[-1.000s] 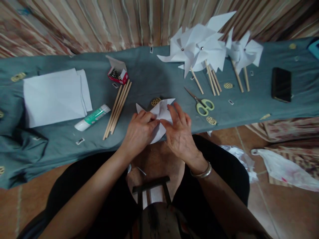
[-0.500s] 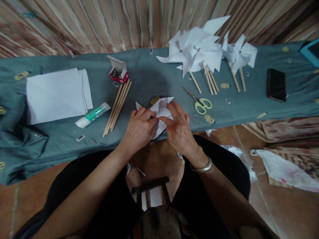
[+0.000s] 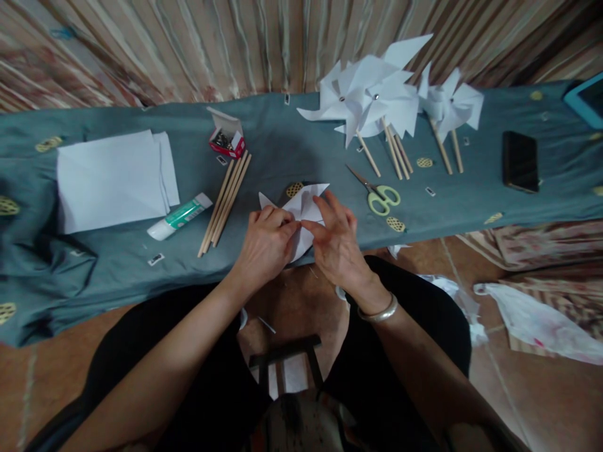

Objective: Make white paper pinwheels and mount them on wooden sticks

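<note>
A white paper pinwheel [image 3: 305, 202], cut and partly folded, lies at the front edge of the cloth-covered table between my hands. My left hand [image 3: 269, 242] is closed on its left side, fingers curled and pressed at the centre. From the right, my right hand [image 3: 336, 242] grips the same paper, its thumb near the centre and its fingers on the right-hand blade. The two thumbs almost meet. Part of the pinwheel is hidden under my fingers. Several wooden sticks [image 3: 225, 204] lie left of my left hand. Green-handled scissors [image 3: 382, 198] rest right of my right hand.
A red box of metal pins [image 3: 227, 143], a glue tube [image 3: 179, 216] and stacked white paper [image 3: 110, 182] are on the left. Finished pinwheels [image 3: 372, 94] lie at the back right, with a phone [image 3: 521, 161] and a blue-edged tablet [image 3: 584, 103] beyond.
My hands keep nearly the same hold on the paper pinwheel. The whole view has shifted slightly; nothing on the table has visibly been moved.
</note>
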`<state>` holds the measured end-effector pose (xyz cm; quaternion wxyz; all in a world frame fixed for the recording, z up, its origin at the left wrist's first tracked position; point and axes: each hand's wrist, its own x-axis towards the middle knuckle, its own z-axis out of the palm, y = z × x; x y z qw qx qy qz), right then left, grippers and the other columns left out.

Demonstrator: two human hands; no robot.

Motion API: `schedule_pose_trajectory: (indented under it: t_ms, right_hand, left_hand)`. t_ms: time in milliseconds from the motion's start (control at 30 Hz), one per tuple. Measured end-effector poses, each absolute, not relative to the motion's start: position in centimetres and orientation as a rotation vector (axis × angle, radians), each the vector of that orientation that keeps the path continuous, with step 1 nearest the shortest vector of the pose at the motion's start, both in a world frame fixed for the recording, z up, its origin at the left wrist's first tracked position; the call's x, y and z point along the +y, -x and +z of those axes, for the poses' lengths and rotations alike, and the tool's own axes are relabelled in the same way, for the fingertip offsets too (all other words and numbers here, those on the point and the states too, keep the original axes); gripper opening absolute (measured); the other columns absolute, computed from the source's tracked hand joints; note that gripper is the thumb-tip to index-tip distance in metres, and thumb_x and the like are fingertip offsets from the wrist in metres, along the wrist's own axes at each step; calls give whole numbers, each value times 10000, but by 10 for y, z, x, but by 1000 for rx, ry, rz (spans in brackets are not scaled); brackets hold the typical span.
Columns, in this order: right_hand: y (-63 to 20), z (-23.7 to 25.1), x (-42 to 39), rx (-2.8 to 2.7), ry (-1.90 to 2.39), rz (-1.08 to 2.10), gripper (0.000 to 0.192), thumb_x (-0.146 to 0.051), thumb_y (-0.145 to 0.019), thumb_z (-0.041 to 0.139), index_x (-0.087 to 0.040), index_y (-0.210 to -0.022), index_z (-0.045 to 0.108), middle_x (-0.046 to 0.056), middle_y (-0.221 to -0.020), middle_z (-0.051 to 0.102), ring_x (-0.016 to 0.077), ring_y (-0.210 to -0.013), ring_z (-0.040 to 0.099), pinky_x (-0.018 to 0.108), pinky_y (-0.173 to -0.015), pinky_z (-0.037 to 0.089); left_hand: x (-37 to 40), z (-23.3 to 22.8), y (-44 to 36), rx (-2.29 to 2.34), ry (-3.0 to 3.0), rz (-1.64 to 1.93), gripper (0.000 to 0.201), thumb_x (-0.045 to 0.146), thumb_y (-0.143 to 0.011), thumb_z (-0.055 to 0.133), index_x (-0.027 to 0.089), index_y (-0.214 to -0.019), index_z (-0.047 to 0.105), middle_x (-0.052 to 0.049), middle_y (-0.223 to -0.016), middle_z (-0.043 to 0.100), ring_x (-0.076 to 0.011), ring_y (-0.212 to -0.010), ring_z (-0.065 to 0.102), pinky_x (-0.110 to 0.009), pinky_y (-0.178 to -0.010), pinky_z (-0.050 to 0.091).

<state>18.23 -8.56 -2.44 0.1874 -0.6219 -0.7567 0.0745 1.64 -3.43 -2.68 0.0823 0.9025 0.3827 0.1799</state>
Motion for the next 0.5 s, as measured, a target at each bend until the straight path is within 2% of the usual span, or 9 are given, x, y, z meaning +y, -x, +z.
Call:
schedule_pose_trajectory:
  t_ms: [167, 333, 500]
  right_hand:
    - [-180, -20, -86, -2193, 1744, 160, 346, -149, -930, 419, -213, -1174, 656, 97, -1544, 411, 307, -1508, 174, 534, -1145, 225]
    - [-177, -16, -83, -2244, 1752, 89, 331, -178, -968, 396, -198, -1178, 652, 123, -1524, 433, 308, -1508, 191, 532, -1154, 221]
    - [-175, -16, -82, -2249, 1778, 66, 322, -181, -980, 398, -194, -1171, 657, 124, -1510, 456, 296, -1507, 209, 520, -1158, 230]
  left_hand:
    - [-30, -26, -16, 1136, -2648, 519, 301, 130, -899, 450, 164, -1038, 715, -94, -1022, 699, -268, -959, 573, -436, -798, 400]
    - [-27, -24, -22, 1160, -2695, 440, 326, 167, -929, 421, 141, -1034, 728, -118, -1009, 691, -298, -955, 575, -457, -772, 410]
    - [-28, -26, -24, 1162, -2724, 520, 329, 165, -923, 426, 159, -1010, 742, -121, -974, 678, -283, -924, 560, -464, -777, 414]
